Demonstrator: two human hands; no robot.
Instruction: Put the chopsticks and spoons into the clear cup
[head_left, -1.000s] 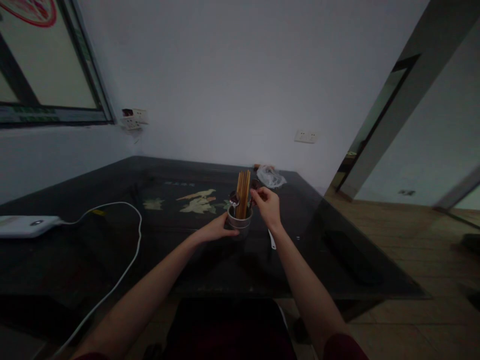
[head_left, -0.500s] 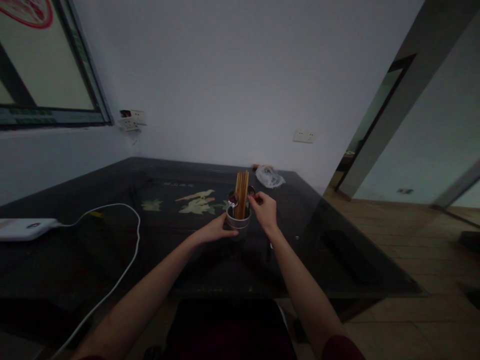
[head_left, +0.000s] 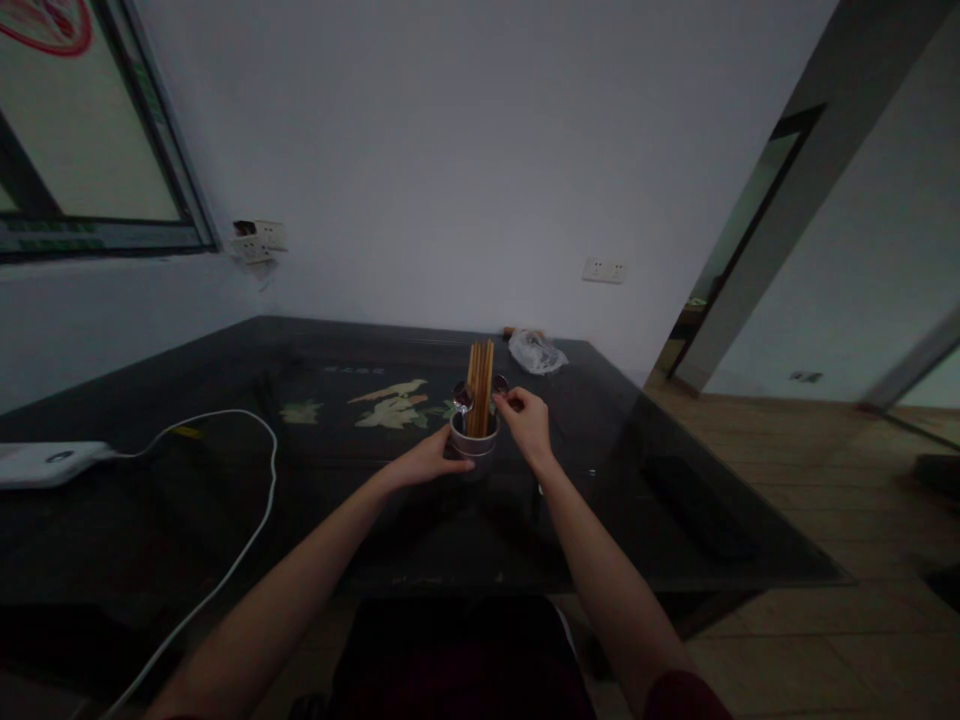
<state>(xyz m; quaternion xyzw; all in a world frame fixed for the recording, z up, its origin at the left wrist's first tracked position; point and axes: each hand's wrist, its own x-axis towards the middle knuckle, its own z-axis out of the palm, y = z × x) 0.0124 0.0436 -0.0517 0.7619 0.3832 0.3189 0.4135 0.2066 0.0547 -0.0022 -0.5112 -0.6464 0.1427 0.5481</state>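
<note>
A small metal cup (head_left: pixel 474 446) stands on the dark glass table (head_left: pixel 225 520). A bundle of wooden chopsticks (head_left: pixel 480 385) stands upright in it, with a spoon (head_left: pixel 461 397) on their left. My left hand (head_left: pixel 427 462) is wrapped round the cup's left side. My right hand (head_left: pixel 527 424) pinches a second spoon (head_left: pixel 501 385) at the cup's right rim, fingers closed on it.
A white device (head_left: pixel 45 464) with a white cable (head_left: pixel 247 500) lies at the table's left. A crumpled clear plastic bag (head_left: pixel 534 352) sits at the far edge. A small white thing lies on the table behind my right wrist. Wooden floor and a doorway lie to the right.
My right hand has sunk a little and moved closer to the cup's rim with the spoon. My left hand has stayed on the cup.
</note>
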